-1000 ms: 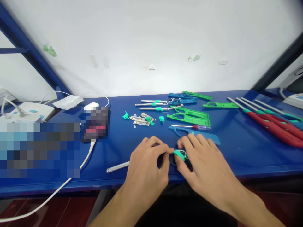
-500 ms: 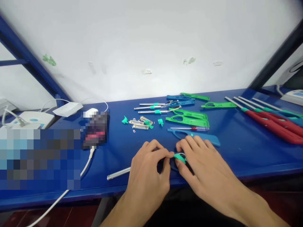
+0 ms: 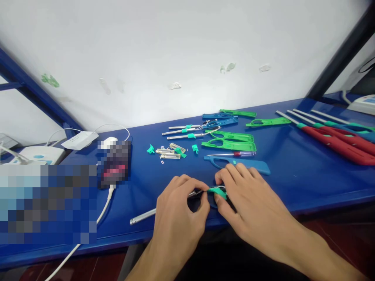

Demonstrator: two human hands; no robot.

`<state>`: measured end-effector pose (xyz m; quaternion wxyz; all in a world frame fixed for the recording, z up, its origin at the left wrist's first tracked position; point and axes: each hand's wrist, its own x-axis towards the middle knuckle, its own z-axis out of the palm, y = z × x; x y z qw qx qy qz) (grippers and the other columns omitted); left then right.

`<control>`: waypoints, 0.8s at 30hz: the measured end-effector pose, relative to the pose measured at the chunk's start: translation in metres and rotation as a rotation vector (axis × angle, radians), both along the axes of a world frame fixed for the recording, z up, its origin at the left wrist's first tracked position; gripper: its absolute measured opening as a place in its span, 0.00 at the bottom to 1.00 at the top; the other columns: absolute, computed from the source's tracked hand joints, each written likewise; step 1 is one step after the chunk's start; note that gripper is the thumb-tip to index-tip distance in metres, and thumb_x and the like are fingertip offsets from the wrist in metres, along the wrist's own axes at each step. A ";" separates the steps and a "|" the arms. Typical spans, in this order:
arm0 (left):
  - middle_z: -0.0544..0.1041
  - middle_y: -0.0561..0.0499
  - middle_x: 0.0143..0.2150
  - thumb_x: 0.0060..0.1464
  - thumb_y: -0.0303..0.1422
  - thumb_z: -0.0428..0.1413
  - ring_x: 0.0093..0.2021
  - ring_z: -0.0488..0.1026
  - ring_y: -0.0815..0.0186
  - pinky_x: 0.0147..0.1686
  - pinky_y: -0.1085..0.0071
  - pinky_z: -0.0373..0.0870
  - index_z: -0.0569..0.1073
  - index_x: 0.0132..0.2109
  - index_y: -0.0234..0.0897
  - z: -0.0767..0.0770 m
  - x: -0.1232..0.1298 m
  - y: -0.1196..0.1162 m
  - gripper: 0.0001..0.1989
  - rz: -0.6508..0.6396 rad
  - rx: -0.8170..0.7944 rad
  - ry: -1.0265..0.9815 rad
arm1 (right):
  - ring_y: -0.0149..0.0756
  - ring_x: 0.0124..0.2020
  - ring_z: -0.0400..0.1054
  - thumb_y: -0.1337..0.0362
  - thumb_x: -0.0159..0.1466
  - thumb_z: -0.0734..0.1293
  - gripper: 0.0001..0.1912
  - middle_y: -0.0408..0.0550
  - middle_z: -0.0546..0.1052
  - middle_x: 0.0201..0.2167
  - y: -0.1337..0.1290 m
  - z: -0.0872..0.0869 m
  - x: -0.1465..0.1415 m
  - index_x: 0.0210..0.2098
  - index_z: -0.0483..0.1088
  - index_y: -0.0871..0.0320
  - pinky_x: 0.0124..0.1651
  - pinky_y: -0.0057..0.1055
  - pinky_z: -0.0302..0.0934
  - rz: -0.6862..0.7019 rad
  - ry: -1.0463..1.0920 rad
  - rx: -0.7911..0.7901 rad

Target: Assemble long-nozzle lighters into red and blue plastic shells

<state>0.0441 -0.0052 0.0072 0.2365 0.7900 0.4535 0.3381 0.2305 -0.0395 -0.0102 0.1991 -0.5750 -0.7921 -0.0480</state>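
Note:
At the table's front edge lies a partly assembled stick lighter. Its metal tube (image 3: pixel 143 216) sticks out to the left from under my left hand (image 3: pixel 178 212). That hand's thumb and forefinger pinch the left end of a green trigger piece (image 3: pixel 217 191), where thin white wire shows. My right hand (image 3: pixel 252 207) curls over the lighter's handle end, its thumb against the green piece; its palm hides most of the handle. Just beyond my right fingers lie a blue handle shell (image 3: pixel 258 166) and a screwdriver (image 3: pixel 243 154).
Behind are green handle shells (image 3: pixel 231 146), tubes with green triggers (image 3: pixel 181 136), clear fuel tanks (image 3: pixel 170 156) and loose green triggers (image 3: pixel 195 148). Red lighters (image 3: pixel 331 142) lie right. A phone (image 3: pixel 117 164) with a white cable (image 3: pixel 102 212) sits left; a wall (image 3: pixel 187 50) stands behind.
The view has tilted slightly. My left thumb and forefinger have formed a wider ring, with the metal tube showing through it. More of the green trigger is visible; my right hand keeps its hold.

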 end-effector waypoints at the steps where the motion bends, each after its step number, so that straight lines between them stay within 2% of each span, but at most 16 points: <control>1: 0.81 0.55 0.37 0.62 0.25 0.56 0.40 0.75 0.60 0.41 0.60 0.70 0.79 0.38 0.43 0.000 0.000 0.000 0.09 -0.007 -0.001 -0.002 | 0.48 0.41 0.61 0.61 0.75 0.57 0.09 0.50 0.69 0.41 0.000 -0.001 0.001 0.46 0.67 0.56 0.44 0.46 0.52 0.006 -0.004 -0.006; 13: 0.80 0.56 0.36 0.60 0.23 0.58 0.38 0.77 0.62 0.40 0.61 0.72 0.81 0.36 0.43 0.004 0.004 0.001 0.11 -0.024 -0.045 -0.047 | 0.48 0.42 0.61 0.61 0.74 0.58 0.08 0.49 0.69 0.41 0.000 0.001 0.003 0.46 0.66 0.56 0.45 0.46 0.51 0.019 0.005 -0.017; 18: 0.80 0.56 0.36 0.60 0.22 0.58 0.38 0.77 0.62 0.40 0.61 0.72 0.81 0.36 0.43 0.004 0.004 0.000 0.11 -0.019 -0.036 -0.053 | 0.47 0.41 0.60 0.61 0.73 0.57 0.08 0.48 0.69 0.39 0.000 0.005 -0.001 0.42 0.67 0.55 0.45 0.46 0.51 -0.017 0.020 -0.026; 24: 0.80 0.57 0.36 0.60 0.21 0.60 0.38 0.78 0.64 0.40 0.63 0.72 0.82 0.37 0.43 0.006 0.003 0.000 0.11 -0.030 -0.049 -0.058 | 0.48 0.41 0.61 0.58 0.74 0.57 0.11 0.48 0.70 0.39 0.001 0.006 0.000 0.42 0.67 0.55 0.46 0.46 0.51 -0.045 -0.004 -0.066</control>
